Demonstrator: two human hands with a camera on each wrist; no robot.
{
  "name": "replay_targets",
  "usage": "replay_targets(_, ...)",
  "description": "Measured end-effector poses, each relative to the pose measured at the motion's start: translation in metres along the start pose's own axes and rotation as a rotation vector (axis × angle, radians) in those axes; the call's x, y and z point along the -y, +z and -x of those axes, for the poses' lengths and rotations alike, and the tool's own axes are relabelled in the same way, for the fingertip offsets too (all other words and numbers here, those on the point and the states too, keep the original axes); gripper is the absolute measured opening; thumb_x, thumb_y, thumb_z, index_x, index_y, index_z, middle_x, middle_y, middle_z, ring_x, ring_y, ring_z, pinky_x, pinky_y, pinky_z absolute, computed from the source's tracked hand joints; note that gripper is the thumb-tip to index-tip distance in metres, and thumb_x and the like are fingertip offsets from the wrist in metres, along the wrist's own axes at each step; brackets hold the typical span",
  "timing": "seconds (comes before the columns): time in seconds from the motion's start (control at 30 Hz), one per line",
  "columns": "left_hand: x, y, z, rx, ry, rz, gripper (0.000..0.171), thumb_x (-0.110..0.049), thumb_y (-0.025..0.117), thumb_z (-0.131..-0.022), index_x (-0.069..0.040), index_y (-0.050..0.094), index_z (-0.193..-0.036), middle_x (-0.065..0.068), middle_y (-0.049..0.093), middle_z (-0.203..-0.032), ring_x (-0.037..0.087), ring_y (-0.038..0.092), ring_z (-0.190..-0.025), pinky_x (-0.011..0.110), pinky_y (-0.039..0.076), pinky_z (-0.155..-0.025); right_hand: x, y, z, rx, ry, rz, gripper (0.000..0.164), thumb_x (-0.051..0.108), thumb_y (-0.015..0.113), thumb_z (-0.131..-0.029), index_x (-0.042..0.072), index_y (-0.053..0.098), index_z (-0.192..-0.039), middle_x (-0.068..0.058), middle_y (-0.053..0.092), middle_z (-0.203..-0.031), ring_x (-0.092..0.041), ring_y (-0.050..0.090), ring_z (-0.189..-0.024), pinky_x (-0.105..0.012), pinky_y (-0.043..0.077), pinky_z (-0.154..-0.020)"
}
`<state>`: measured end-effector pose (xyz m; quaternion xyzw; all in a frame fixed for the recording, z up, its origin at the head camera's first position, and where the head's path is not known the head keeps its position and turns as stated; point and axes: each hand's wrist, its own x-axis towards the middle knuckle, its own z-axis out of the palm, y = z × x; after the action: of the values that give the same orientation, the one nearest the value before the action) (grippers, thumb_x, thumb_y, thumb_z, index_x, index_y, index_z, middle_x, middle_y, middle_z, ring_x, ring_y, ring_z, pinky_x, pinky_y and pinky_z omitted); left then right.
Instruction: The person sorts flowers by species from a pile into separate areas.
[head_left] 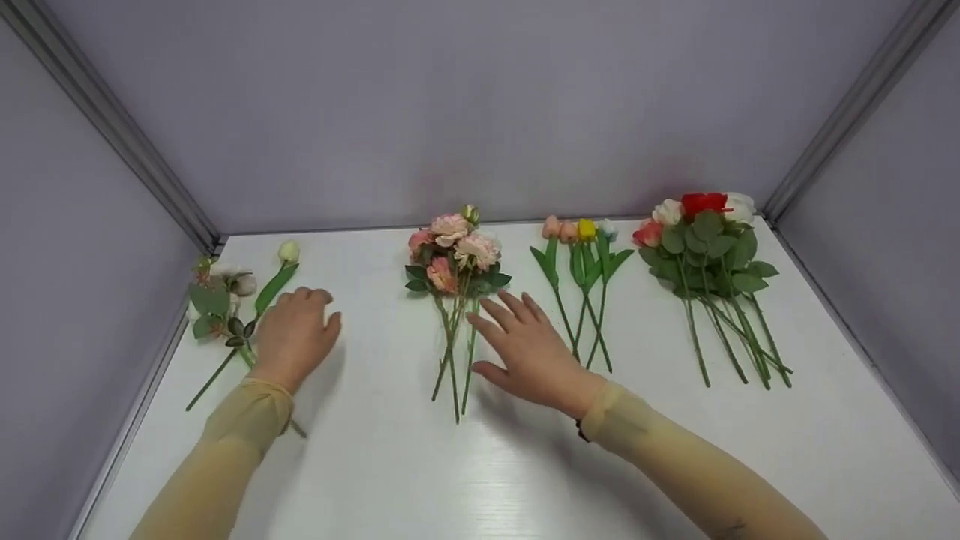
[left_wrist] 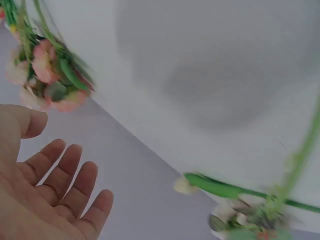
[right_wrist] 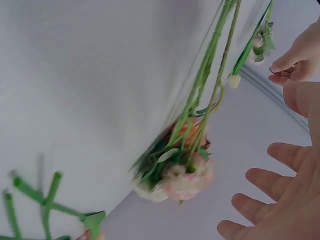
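My left hand (head_left: 296, 337) hovers palm down over the left of the table, fingers relaxed, holding nothing. It is beside a white tulip (head_left: 289, 253) and a bunch of white flowers with grey-green leaves (head_left: 212, 298), and it hides part of their stems. In the left wrist view its fingers (left_wrist: 75, 172) are spread. My right hand (head_left: 529, 356), fingers apart, is just right of the stems of a pink peony bunch (head_left: 476, 250) at the middle. Nothing is in its grasp in the right wrist view, where the peonies (right_wrist: 185, 180) hang beyond the fingertips.
Right of the peonies lie several tulips (head_left: 585, 230) in pink, yellow and pale blue, stems crossed. A bunch of red, white and coral roses (head_left: 703, 204) lies at the far right. Purple-grey panels (head_left: 480, 97) wall the white table (head_left: 375, 480) at the back and sides.
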<state>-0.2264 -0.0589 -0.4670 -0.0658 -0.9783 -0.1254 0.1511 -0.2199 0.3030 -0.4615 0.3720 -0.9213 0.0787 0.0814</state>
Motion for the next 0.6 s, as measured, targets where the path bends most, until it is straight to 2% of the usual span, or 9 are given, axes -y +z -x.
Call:
replay_targets(0.07, 0.025, -0.011, 0.005, 0.031, -0.088, -0.006, 0.026, -0.021, 0.066, -0.097, 0.004, 0.069, -0.104, 0.024, 0.068, -0.093, 0.043, 0.064, -0.078, 0.054, 0.052, -0.057, 0.016, 0.001, -0.01, 0.014, -0.051, 0.0, 0.071, 0.053, 0.061, -0.1, 0.02, 0.04, -0.158, -0.011, 0.034, -0.163, -0.036, 0.024, -0.152, -0.057, 0.015, -0.123)
replay_targets(0.17, 0.056, -0.028, 0.012, 0.18, -0.259, 0.009, 0.033, -0.025, 0.057, -0.1, 0.001, 0.065, -0.083, 0.018, 0.064, -0.073, 0.033, 0.059, -0.059, 0.046, 0.045, -0.044, 0.041, 0.005, -0.025, 0.049, -0.12, -0.005, 0.071, 0.055, 0.06, -0.1, 0.021, 0.038, -0.159, -0.009, 0.032, -0.165, -0.034, 0.021, -0.153, -0.055, 0.013, -0.124)
replay_targets(0.23, 0.072, -0.037, 0.016, 0.312, -0.37, 0.029, 0.041, -0.032, 0.051, -0.102, -0.004, 0.062, -0.075, 0.011, 0.061, -0.067, 0.027, 0.055, -0.057, 0.041, 0.043, -0.045, 0.058, 0.01, -0.034, 0.069, -0.164, -0.004, 0.071, 0.056, 0.057, -0.101, 0.021, 0.038, -0.159, -0.009, 0.031, -0.165, -0.033, 0.02, -0.154, -0.055, 0.012, -0.125)
replay_targets(0.33, 0.088, -0.044, 0.021, 0.478, -0.473, 0.069, 0.051, -0.045, 0.046, -0.103, -0.008, 0.062, -0.072, 0.008, 0.059, -0.066, 0.025, 0.054, -0.06, 0.04, 0.045, -0.05, 0.082, 0.019, -0.045, 0.101, -0.218, -0.004, 0.071, 0.058, 0.055, -0.101, 0.022, 0.037, -0.16, -0.008, 0.029, -0.166, -0.032, 0.018, -0.154, -0.054, 0.012, -0.125)
replay_targets(0.43, 0.097, -0.046, 0.027, 0.579, -0.549, 0.151, 0.052, -0.049, 0.051, -0.101, -0.005, 0.067, -0.081, 0.008, 0.064, -0.069, 0.023, 0.058, -0.062, 0.038, 0.047, -0.054, 0.105, 0.032, -0.054, 0.134, -0.255, 0.001, 0.071, 0.059, 0.055, -0.101, 0.023, 0.037, -0.16, -0.007, 0.03, -0.166, -0.031, 0.02, -0.154, -0.053, 0.013, -0.125)
replay_targets(0.47, 0.099, -0.046, 0.029, 0.599, -0.576, 0.201, 0.051, -0.048, 0.053, -0.101, 0.0, 0.068, -0.091, 0.007, 0.064, -0.068, 0.022, 0.059, -0.061, 0.038, 0.048, -0.054, 0.112, 0.036, -0.057, 0.143, -0.266, 0.01, 0.071, 0.059, 0.055, -0.1, 0.024, 0.038, -0.159, -0.006, 0.03, -0.166, -0.031, 0.021, -0.154, -0.053, 0.015, -0.125)
replay_targets(0.53, 0.103, -0.044, 0.031, 0.631, -0.641, 0.308, 0.049, -0.042, 0.058, -0.1, 0.006, 0.067, -0.102, 0.006, 0.064, -0.066, 0.019, 0.059, -0.058, 0.036, 0.051, -0.054, 0.124, 0.045, -0.061, 0.165, -0.281, 0.021, 0.07, 0.06, 0.055, -0.1, 0.025, 0.039, -0.159, -0.005, 0.031, -0.165, -0.03, 0.022, -0.153, -0.052, 0.017, -0.124)
replay_targets(0.6, 0.106, -0.041, 0.033, 0.638, -0.718, 0.453, 0.052, -0.033, 0.064, -0.098, 0.012, 0.056, -0.122, 0.005, 0.064, -0.066, 0.017, 0.059, -0.057, 0.034, 0.053, -0.056, 0.134, 0.052, -0.064, 0.186, -0.293, 0.039, 0.069, 0.061, 0.055, -0.1, 0.025, 0.04, -0.158, -0.004, 0.033, -0.164, -0.029, 0.024, -0.152, -0.051, 0.02, -0.124)
